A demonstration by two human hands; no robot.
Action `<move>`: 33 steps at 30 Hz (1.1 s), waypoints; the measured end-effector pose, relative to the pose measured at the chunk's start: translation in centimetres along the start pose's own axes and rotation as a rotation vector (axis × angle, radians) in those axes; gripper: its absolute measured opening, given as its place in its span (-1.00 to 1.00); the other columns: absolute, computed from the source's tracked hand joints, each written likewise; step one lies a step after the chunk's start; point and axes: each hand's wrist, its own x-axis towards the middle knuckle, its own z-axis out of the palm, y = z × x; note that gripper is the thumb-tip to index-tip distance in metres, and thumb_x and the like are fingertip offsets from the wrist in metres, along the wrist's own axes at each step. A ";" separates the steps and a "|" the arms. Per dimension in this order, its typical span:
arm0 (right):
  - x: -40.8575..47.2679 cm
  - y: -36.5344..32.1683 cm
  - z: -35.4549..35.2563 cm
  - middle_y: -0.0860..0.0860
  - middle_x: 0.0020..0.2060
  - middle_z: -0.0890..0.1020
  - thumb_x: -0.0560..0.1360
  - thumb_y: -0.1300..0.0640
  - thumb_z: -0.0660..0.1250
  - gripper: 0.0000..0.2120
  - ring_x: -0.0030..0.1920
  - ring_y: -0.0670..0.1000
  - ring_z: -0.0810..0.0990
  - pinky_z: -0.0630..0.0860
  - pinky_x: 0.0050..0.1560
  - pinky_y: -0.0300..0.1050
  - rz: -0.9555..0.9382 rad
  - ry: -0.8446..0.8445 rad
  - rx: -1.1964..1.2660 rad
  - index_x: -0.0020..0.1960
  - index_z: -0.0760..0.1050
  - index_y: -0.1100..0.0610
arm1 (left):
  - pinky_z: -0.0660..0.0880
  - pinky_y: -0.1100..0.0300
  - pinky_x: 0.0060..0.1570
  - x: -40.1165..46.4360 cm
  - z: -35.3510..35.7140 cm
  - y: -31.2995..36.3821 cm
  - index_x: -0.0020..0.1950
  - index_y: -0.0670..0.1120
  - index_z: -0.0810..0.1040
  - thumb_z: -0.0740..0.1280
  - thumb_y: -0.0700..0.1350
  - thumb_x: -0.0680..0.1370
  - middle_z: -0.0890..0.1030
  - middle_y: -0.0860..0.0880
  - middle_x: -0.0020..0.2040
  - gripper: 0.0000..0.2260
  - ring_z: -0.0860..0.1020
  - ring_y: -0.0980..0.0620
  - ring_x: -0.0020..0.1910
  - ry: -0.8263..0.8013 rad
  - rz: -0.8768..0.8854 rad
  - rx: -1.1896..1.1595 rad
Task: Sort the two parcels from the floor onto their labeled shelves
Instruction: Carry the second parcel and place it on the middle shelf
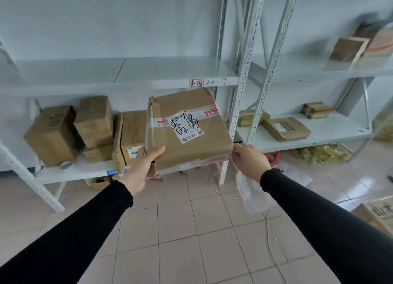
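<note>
Parcel (189,130) with handwritten characters on its label is off the floor, held in the grip of left hand (141,166) and right hand (249,158) before the labeled shelf (127,75), so none looks shelved yet, and another box (380,213) waits on the floor.

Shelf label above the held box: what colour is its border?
Red, around handwritten characters on the shelf label; seen in the head view, just above the box.
</note>
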 end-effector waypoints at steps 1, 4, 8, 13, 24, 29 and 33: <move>1.4 0.6 -0.3 0.01 0.05 0.57 0.56 0.09 0.18 -0.76 0.09 0.12 0.52 0.43 -0.12 -0.04 -0.011 0.001 0.007 0.20 0.49 0.04 | 0.51 -0.17 0.34 1.0 0.5 0.7 0.40 0.10 0.46 0.58 0.15 0.39 0.66 -0.06 0.30 -0.36 0.61 -0.12 0.30 0.006 0.006 -0.016; 5.4 1.8 -1.3 0.02 0.15 0.58 0.55 0.10 0.20 -0.68 0.14 0.13 0.52 0.51 0.04 0.05 -0.044 0.004 0.034 0.28 0.49 0.01 | 0.50 -0.15 0.36 3.9 1.7 3.0 0.34 0.11 0.50 0.62 0.17 0.30 0.68 -0.06 0.27 -0.34 0.60 -0.12 0.31 0.035 0.029 -0.037; 10.5 2.5 -2.2 0.03 0.19 0.59 0.58 0.06 0.21 -0.68 0.18 0.11 0.53 0.52 0.11 0.07 -0.091 0.006 0.012 0.31 0.48 0.01 | 0.54 -0.11 0.29 7.8 2.0 5.6 0.39 0.10 0.48 0.66 0.25 0.20 0.68 -0.05 0.28 -0.18 0.61 -0.11 0.30 0.070 0.042 -0.022; 16.7 1.9 -2.1 0.03 0.21 0.58 0.57 0.10 0.19 -0.67 0.18 0.12 0.53 0.54 0.08 0.06 -0.108 -0.014 0.018 0.32 0.48 0.04 | 0.54 -0.19 0.29 12.7 1.2 9.1 0.37 0.07 0.47 0.61 0.20 0.32 0.67 -0.07 0.27 -0.32 0.63 -0.11 0.27 0.090 0.078 0.018; 32.3 -0.7 -2.2 0.02 0.25 0.56 0.58 0.07 0.20 -0.67 0.25 0.09 0.49 0.52 0.14 0.07 -0.045 0.041 -0.002 0.32 0.47 0.04 | 0.56 -0.22 0.28 28.6 -1.3 17.4 0.40 0.00 0.43 0.58 0.14 0.39 0.67 -0.11 0.25 -0.34 0.64 -0.13 0.22 0.056 0.119 0.004; 38.0 -0.9 -1.9 0.01 0.26 0.56 0.57 0.06 0.21 -0.66 0.25 0.10 0.49 0.50 0.16 0.09 -0.034 0.046 -0.003 0.33 0.46 0.02 | 0.60 -0.08 0.04 34.8 -0.7 20.0 0.28 0.02 0.46 0.53 0.10 0.47 0.68 -0.10 0.21 -0.54 0.67 -0.11 0.12 0.009 0.095 0.014; 42.6 -0.2 -1.4 0.00 0.23 0.57 0.56 0.05 0.22 -0.66 0.23 0.08 0.50 0.51 0.13 0.05 -0.020 0.048 -0.014 0.33 0.46 0.00 | 0.59 -0.17 0.16 39.4 -0.2 21.3 0.27 0.01 0.45 0.56 0.19 0.40 0.60 -0.12 0.17 -0.45 0.61 -0.14 0.11 -0.004 0.077 0.058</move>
